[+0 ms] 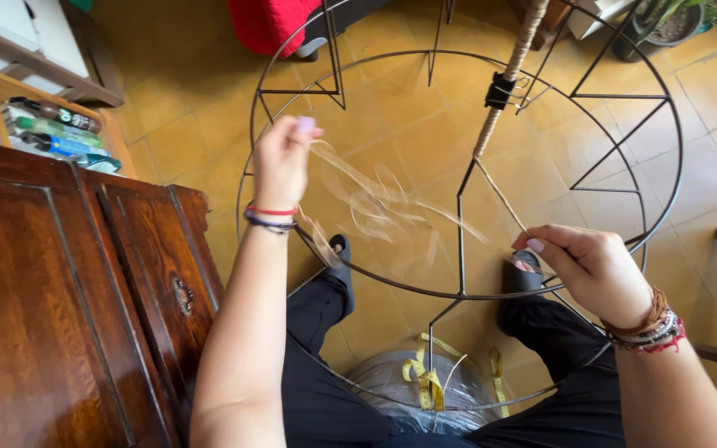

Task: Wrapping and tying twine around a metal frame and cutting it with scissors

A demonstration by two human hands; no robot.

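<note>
A round black wire frame (662, 99) with straight spokes stands tilted over my lap. One spoke is wound with pale raffia (512, 70), and a black clip (499, 90) pinches the wrap. From below the clip a loose raffia strand (375, 203) runs down to my right hand (587, 267), which pinches it near the frame's lower rim. My left hand (282, 162) is raised and holds the strand's other part, which loops between both hands.
A dark wooden cabinet (68, 307) fills the left side, and a shelf with bottles (56, 133) lies behind it. A yellow tape measure (425, 377) rests on a plastic-wrapped bundle between my legs. Tiled floor, a red object and a potted plant lie beyond.
</note>
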